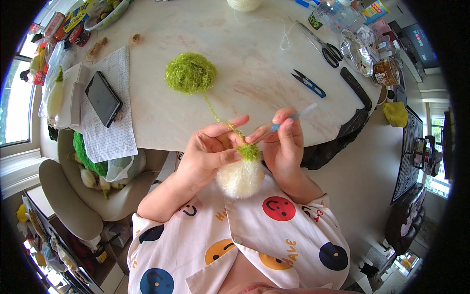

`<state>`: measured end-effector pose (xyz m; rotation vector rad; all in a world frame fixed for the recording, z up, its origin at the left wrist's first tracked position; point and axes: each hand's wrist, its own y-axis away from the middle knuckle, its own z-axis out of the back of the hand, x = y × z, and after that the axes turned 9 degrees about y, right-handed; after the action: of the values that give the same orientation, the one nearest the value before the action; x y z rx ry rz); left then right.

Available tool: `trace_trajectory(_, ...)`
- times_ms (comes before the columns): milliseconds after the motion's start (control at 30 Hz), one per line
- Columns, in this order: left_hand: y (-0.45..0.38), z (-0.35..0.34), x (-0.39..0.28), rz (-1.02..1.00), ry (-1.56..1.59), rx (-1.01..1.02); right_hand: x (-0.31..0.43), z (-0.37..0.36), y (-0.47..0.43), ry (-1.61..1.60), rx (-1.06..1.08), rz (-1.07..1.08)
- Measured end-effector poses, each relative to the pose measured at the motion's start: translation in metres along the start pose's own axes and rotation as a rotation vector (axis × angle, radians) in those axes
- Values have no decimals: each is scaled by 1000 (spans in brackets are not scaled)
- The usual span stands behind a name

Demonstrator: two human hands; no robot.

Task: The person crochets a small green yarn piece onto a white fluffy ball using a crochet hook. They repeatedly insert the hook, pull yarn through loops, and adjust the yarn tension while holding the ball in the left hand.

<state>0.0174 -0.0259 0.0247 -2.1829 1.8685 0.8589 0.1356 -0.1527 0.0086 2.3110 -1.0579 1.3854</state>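
Observation:
A fuzzy crocheted piece, cream at its round lower part (240, 178) and green at its narrow top, hangs between my hands. My left hand (213, 150) pinches it at the green part, with green yarn (211, 106) running over the fingers. That strand comes from a fluffy green yarn ball (191, 72) on the table. In my right hand (284, 137) is a crochet hook with a blue and clear handle (303, 113); its metal shaft reaches the green stitches, where the tip is hidden.
Blue thread snips (309, 83), black-handled scissors (326, 49) and a black strap-like object (355, 88) lie on the marble-look table (242, 55) at right. At left, a phone (104, 99) rests on handwritten sheets (121, 136). A cream yarn ball (244, 3) sits at the far edge.

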Motion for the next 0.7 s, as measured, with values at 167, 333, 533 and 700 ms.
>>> trace_trajectory(167, 0, -5, 11, -193, -146, -42, 2, 6, -3, 883, 207, 657)
trace_trajectory(333, 1, -4, 0, 43, -40, 12, 5, 13, -8, 880, 305, 764)
trace_trajectory(533, -1, 2, -13, 216, 106, 152, -1, 14, -5, -42, 26, -31)
trace_trajectory(700, 0, 5, -5, 21, -186, 101, 3, 11, -1, -160, 114, -194)
